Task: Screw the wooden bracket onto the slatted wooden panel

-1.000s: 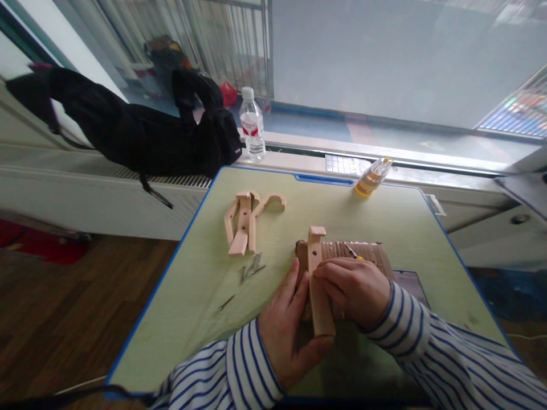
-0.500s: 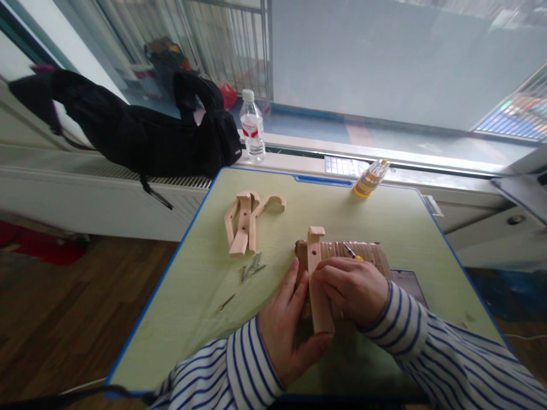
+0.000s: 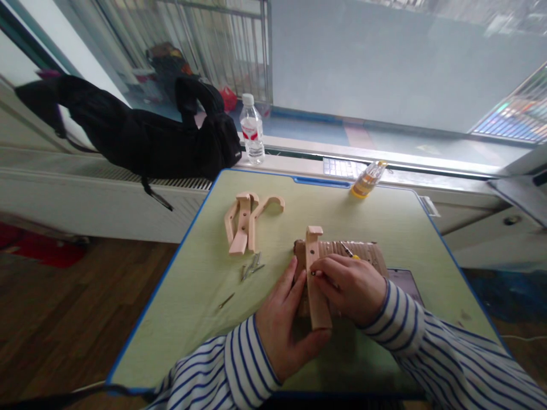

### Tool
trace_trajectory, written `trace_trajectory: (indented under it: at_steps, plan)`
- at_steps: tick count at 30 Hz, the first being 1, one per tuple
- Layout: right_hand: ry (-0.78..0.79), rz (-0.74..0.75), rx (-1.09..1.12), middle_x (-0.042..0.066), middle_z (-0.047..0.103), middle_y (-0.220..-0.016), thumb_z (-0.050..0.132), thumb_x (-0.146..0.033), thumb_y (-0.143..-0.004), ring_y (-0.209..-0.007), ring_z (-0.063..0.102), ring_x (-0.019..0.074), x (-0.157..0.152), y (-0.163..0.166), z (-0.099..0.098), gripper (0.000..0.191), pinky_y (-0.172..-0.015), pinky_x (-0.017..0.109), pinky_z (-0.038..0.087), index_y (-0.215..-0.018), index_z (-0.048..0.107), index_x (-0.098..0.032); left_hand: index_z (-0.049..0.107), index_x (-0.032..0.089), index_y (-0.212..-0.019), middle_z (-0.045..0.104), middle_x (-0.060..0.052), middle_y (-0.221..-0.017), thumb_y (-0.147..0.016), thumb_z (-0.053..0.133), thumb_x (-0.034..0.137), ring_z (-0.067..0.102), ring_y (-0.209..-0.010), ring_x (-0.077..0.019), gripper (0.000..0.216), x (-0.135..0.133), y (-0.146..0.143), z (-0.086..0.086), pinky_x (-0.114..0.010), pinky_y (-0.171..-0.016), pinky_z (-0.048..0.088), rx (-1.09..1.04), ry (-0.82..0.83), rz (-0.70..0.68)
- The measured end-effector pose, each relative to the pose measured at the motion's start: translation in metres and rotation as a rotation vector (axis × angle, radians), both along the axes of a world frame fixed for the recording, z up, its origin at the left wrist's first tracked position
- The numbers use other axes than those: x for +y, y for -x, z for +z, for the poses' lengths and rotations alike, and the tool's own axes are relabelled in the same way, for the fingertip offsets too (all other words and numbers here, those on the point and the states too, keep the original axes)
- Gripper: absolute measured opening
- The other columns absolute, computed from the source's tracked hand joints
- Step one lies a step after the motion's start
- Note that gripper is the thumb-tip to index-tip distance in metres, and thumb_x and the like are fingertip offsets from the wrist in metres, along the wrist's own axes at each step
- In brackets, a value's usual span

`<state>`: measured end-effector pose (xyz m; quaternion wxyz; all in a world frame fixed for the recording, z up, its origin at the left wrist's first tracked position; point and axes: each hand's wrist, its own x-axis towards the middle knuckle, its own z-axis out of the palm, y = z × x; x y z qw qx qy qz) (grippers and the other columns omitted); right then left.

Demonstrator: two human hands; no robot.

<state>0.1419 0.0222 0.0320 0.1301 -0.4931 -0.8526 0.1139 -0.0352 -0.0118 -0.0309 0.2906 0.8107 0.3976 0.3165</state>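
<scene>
A pale wooden hook piece (image 3: 315, 273) stands on edge across a ribbed wooden board (image 3: 356, 251) near the table's front. My left hand (image 3: 287, 323) wraps round the hook's lower end, thumb under it and fingers flat along its left side. My right hand (image 3: 351, 286) pinches a small screw against the hook's side, close to a hole in it. A thin tool with a yellow handle (image 3: 350, 251) lies on the board just behind my right hand.
Several more wooden hooks (image 3: 245, 220) lie mid-table, with loose screws (image 3: 253, 266) beside them and one stray screw (image 3: 226, 300). An amber bottle (image 3: 366, 180) lies at the green table's (image 3: 200, 273) far edge. A water bottle (image 3: 251, 129) and black bag (image 3: 141, 134) sit on the sill.
My right fingers have shifted slightly on the hook piece and now show a small screw at their tips. Both hands and the wood have otherwise stayed in place.
</scene>
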Motion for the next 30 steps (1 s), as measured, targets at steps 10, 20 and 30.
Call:
trace_trajectory:
  at_steps: [10,20,30]
  plan:
    - [-0.07,-0.091,-0.093,0.003,0.065,-0.088,0.044,-0.028,-0.086,-0.076,0.061,0.0149,-0.025,-0.038,0.024,0.019,-0.065,0.026,0.044,-0.098,0.058,-0.022,0.029,0.008,-0.137,0.016,-0.019,-0.147,-0.078,0.044,0.059,0.02,-0.133,-0.0343,0.078,-0.002,-0.002,0.004,-0.051,-0.105,0.026,0.088,-0.026,0.05]
    - [-0.108,-0.322,-0.332,0.006,0.063,-0.087,0.046,-0.05,-0.082,-0.075,0.063,0.0206,-0.063,-0.085,-0.001,0.034,-0.058,0.031,0.048,-0.097,0.055,-0.021,0.03,0.01,-0.137,0.024,-0.017,-0.145,-0.076,0.044,0.063,0.026,-0.131,-0.0328,0.081,0.001,0.004,0.009,-0.052,-0.105,0.026,0.042,-0.018,0.043]
    - [-0.087,-0.402,-0.202,-0.001,0.063,-0.066,0.048,-0.04,-0.082,-0.052,0.061,0.0149,-0.062,-0.087,0.005,0.024,-0.044,0.025,0.042,-0.096,0.055,-0.022,0.063,0.019,-0.1,0.062,-0.006,-0.106,-0.082,0.053,0.028,0.059,-0.099,-0.0189,0.023,0.031,0.011,0.027,-0.034,-0.089,0.048,-0.097,-0.035,0.256]
